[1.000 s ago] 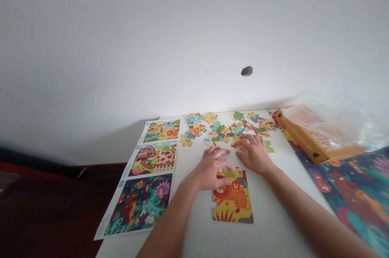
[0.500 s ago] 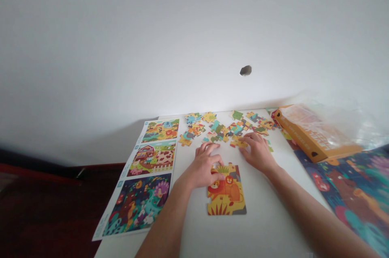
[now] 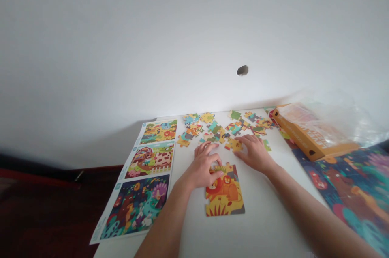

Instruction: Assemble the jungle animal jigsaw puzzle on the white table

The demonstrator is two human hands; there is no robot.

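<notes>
White wall (image 3: pixel 182 47) rose behind the pale table (image 3: pixel 261 213). From my head view, my left hand (image 3: pixel 203 167) lay loosely open, thumb over the joined lion section (image 3: pixel 225 197) before me, its heads and long axis pointing wallward. My right hand (image 3: pixel 254 151), fingers slightly parted, met a yellow piece (image 3: pixel 235 145); grip I couldn't tell. Pinching edges, section flat, seemed best.

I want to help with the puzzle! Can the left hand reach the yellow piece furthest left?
Probably yes: the left hand looks close to that yellow piece, and white tabletop shows between them. It would first have to leave the lion puzzle, which it seems to touch.
</notes>
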